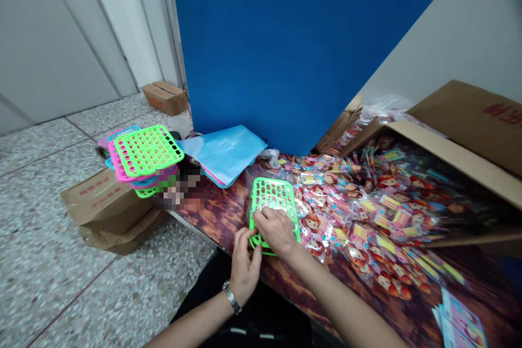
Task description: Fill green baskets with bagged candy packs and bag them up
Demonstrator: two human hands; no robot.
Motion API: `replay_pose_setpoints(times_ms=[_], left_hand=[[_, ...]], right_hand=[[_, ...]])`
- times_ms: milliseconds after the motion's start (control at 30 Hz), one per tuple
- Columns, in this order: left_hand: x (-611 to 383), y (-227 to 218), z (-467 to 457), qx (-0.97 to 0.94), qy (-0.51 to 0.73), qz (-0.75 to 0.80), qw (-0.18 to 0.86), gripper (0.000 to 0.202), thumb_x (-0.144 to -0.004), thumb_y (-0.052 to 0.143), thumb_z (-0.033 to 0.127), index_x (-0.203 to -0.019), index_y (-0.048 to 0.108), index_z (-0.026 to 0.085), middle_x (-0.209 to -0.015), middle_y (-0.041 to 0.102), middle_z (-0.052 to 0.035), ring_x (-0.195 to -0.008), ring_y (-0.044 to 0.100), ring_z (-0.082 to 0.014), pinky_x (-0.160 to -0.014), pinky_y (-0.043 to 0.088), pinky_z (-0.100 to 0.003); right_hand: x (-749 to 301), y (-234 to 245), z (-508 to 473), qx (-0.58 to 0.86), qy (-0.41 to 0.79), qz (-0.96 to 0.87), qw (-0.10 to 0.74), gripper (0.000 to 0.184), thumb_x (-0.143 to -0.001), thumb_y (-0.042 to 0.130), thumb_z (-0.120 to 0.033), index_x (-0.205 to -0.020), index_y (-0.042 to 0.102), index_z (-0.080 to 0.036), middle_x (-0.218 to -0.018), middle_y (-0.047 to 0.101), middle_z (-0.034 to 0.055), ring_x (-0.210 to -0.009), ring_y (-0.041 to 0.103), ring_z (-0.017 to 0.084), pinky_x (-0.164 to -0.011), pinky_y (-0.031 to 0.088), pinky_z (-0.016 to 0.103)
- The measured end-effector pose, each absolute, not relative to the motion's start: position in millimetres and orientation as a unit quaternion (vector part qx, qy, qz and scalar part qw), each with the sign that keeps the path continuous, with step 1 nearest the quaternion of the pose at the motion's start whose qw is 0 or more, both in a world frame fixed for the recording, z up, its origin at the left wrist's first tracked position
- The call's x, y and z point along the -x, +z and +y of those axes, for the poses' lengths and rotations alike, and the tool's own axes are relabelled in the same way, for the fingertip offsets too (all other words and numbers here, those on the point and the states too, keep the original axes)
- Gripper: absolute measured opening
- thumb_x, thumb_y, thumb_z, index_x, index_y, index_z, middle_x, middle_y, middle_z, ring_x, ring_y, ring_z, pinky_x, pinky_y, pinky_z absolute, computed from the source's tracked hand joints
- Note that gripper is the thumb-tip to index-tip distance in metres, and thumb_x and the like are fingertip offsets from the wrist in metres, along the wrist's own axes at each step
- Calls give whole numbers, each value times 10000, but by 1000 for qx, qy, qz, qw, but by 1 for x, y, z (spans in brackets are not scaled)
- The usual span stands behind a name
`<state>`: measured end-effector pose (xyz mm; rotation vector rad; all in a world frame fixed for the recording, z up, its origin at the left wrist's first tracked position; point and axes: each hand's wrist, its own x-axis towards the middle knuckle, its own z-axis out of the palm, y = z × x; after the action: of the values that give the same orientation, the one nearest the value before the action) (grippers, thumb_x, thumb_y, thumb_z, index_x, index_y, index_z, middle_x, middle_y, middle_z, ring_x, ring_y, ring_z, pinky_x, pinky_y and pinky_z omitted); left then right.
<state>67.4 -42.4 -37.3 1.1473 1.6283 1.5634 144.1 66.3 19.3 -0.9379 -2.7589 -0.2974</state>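
A bright green perforated plastic basket [289, 201] lies on the table in front of me, with clear plastic film showing around its left side. My left hand [243, 266] wears a metal-band watch and grips the basket's near left corner between thumb and fingers. Over the basket, my right hand [276, 230] has its fingers curled down at the left rim, close to the left fingertips. Whether those fingers also pinch the film is hidden. Several clear packets with red-haired cartoon figures [313, 223] lie just right of the basket.
Stacked colored baskets [149, 149] stand at the table's left end. Blue sheets [234, 152] lie behind. An open carton [432, 144] spills packets rightward of me; printed cards [460, 318] lie near right. A blue panel [285, 54] rises behind; a carton [104, 206] sits on the floor.
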Motion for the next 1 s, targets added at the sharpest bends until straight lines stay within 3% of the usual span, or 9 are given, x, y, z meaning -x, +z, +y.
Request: replay_pose_setpoints(times_ms=[133,300,533,733,900,1000], left_hand=[[-69,-37,-42,-426,600,603,310,191,-853,482,202,-1041,510,182,-1116,462,-105,-995,537,-205,-741,516,-291],[-74,-37,-41,-405,621,589,321,133,-857,461,188,-987,489,187,-1128,453,-100,-898,574,-171,-678,531,-265],[-79,-30,-37,-438,605,593,302,121,-865,448,177,-969,509,184,-1161,451,-122,-996,551,-205,-711,527,-276],[-77,-31,-31,-380,643,578,330,82,-849,513,244,-893,480,184,-1040,527,-79,-872,588,-166,-751,516,-290],[-65,-42,-39,-286,658,573,396,246,-804,602,291,-893,391,200,-849,515,14,-634,596,-95,-577,506,-215],[-49,-41,-43,-269,647,603,381,333,-783,627,323,-1003,408,201,-902,533,-7,-697,622,-109,-613,517,-221]], right_hand=[[-146,21,70,241,-132,-950,147,153,-881,488,-154,-766,581,-194,-679,548,10,-661,485,150,-657,265,297],[-143,22,75,256,-164,-940,154,181,-861,485,-110,-716,558,-190,-646,529,7,-607,468,148,-656,270,300],[-147,23,86,252,-135,-936,203,243,-874,477,-185,-648,564,-204,-606,502,-12,-574,442,121,-641,270,278],[-153,26,76,154,-64,-959,227,238,-890,474,-222,-674,574,-204,-612,520,-12,-603,458,123,-670,307,279],[-179,23,55,137,8,-967,215,172,-907,459,-199,-949,626,-203,-714,603,7,-693,542,126,-782,387,288],[-214,17,50,244,55,-934,257,270,-891,489,-211,-1148,567,-224,-909,639,56,-851,583,162,-828,428,317]])
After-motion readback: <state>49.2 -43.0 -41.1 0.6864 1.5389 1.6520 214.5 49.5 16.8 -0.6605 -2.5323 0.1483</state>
